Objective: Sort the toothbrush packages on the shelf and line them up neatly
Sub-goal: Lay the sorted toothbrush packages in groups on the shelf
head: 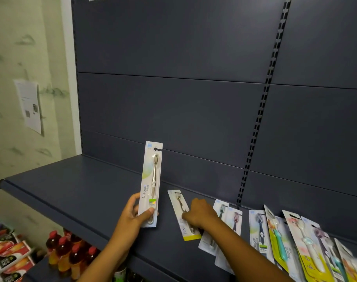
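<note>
Head view: we hold one toothbrush package (pixel 151 184) upright in our left hand (pixel 132 215), grip closed around its lower end with the thumb across the card front, above the bare left stretch of the shelf (pixel 61 186). Our right hand (pixel 200 214) presses down on a second package (pixel 183 216) lying flat on the shelf, fingers curled over it (whether it is actually pinched we cannot tell). The remaining packages (pixel 295 241) lie overlapped and skewed to the right.

Step in hand, as we judge it: collecting matching packs. Next move calls for setting the held pack down square, then its neighbour beside it.
</note>
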Motion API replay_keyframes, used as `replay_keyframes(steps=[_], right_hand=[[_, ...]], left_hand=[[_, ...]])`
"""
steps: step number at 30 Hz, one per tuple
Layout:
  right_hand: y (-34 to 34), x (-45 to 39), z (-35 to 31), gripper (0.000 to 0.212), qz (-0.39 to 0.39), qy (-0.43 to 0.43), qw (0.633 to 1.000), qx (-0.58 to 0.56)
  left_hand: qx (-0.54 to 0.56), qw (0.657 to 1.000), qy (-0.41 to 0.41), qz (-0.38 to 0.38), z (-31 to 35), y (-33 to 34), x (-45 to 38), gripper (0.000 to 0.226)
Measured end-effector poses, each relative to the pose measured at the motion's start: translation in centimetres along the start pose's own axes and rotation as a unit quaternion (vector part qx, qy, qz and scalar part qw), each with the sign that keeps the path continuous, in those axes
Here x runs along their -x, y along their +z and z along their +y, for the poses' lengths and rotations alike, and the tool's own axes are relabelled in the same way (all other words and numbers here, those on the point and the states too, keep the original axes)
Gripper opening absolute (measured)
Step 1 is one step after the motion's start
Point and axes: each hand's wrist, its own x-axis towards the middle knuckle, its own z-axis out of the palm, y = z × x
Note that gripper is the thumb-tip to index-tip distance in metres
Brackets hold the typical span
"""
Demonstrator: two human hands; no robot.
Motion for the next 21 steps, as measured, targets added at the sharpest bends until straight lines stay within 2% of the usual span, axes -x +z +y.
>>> replay_keyframes(steps=[3, 12, 18, 21], right_hand=[[0.7, 0.5, 0.3, 0.043, 0.001, -0.013, 1.0, 0.02], [0.0, 0.4, 0.0, 0.039, 0.044, -0.009, 0.999, -0.006], [-0.9, -0.2, 1.1, 0.02, 0.073, -0.06, 0.971, -0.218], [-1.6, 0.6, 1.7, 0.024, 0.073, -0.095, 0.938, -0.326]], left_hand=[[0.002, 1.0, 0.0, -0.001, 0.4, 0.3, 0.0, 0.037], [0.001, 1.0, 0.015, -0.001, 1.5, 0.5, -0.1, 0.038], [-0.007, 0.999, 0.029, 0.013, 1.6, 1.0, 0.3, 0.033], [-0.016, 0.999, 0.039, 0.02, 1.4, 1.8, 0.3, 0.031]])
